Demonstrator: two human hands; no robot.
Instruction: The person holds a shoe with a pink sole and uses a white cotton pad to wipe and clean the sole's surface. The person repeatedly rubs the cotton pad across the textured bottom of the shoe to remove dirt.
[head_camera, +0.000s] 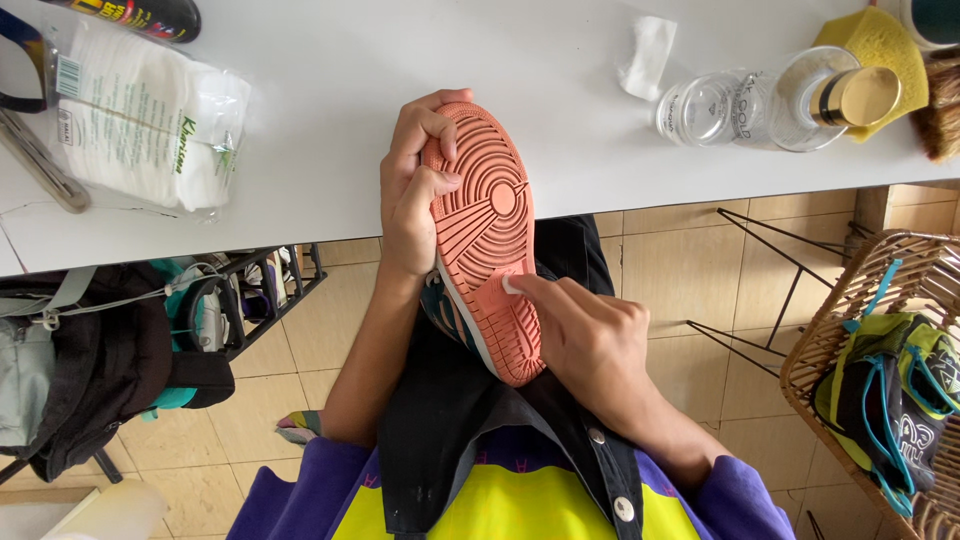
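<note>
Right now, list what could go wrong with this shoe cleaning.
The left hand grips the shoe only at its toe edge, off the table; pressure from the right hand with its small white pad might twist it loose. The glass bottle lies on its side near the edge and might roll off.

The sneaker shows a matt salmon rubber sole with ridged tread. The table is smooth white laminate. At its right edge lie a clear glass bottle with a shiny gold cap and a porous yellow sponge; beyond stands a woven wicker basket.
</note>
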